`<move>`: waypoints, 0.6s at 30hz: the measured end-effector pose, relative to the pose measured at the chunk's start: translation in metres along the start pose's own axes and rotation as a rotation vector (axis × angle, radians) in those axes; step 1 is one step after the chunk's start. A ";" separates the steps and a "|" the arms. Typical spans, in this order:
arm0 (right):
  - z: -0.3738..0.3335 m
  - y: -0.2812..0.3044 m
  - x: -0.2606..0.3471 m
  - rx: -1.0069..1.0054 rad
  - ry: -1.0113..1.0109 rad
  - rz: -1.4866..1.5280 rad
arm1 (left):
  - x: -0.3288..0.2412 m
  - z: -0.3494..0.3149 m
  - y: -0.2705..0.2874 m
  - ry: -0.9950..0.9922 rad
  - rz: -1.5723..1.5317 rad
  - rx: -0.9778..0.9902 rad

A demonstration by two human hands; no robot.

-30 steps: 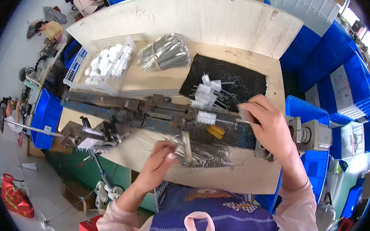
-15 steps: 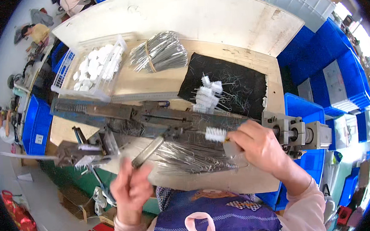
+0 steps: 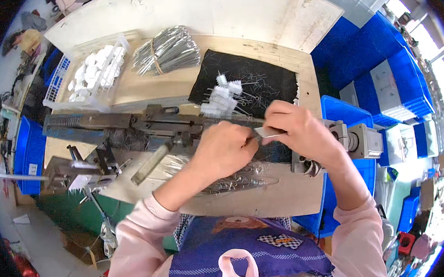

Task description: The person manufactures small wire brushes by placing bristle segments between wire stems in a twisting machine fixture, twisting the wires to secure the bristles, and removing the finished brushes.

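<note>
At left, a plastic basket (image 3: pixel 78 105) holds white rounded pieces (image 3: pixel 92 70), beside a banded bundle of metal wires (image 3: pixel 169 50). Centrally, white bristle brushes (image 3: pixel 221 100) lie partly on black cloth (image 3: pixel 275 83). Nearer, the left hand (image 3: pixel 227 147) curls inward; whether it grips anything cannot be told. Just right, the right hand (image 3: pixel 300 132) pinches a flat pale piece (image 3: pixel 268 132).

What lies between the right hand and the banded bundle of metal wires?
The head view shows white brushes on a black cloth between the right hand and the bundle.
</note>
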State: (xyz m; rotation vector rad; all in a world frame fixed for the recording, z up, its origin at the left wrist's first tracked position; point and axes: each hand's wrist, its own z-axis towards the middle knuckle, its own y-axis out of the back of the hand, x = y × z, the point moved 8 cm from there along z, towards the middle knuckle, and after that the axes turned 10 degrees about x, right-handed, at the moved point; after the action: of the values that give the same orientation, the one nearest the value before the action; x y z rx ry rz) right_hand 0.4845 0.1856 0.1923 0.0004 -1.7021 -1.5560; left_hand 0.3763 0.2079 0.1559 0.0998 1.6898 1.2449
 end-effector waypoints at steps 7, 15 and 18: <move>0.032 -0.015 0.025 -0.274 0.167 0.101 | -0.039 -0.050 0.076 -0.264 0.780 -0.319; 0.055 -0.038 0.025 -0.183 0.116 0.124 | 0.065 -0.136 -0.061 0.511 -1.318 -0.151; 0.052 -0.041 0.020 -0.183 0.088 0.076 | 0.053 -0.104 -0.029 -0.131 -2.425 0.048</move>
State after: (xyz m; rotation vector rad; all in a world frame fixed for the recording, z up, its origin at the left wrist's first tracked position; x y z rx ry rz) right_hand 0.4222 0.2093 0.1736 -0.0873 -1.4705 -1.6258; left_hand 0.2865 0.1544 0.0964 -1.3501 0.5953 -0.6729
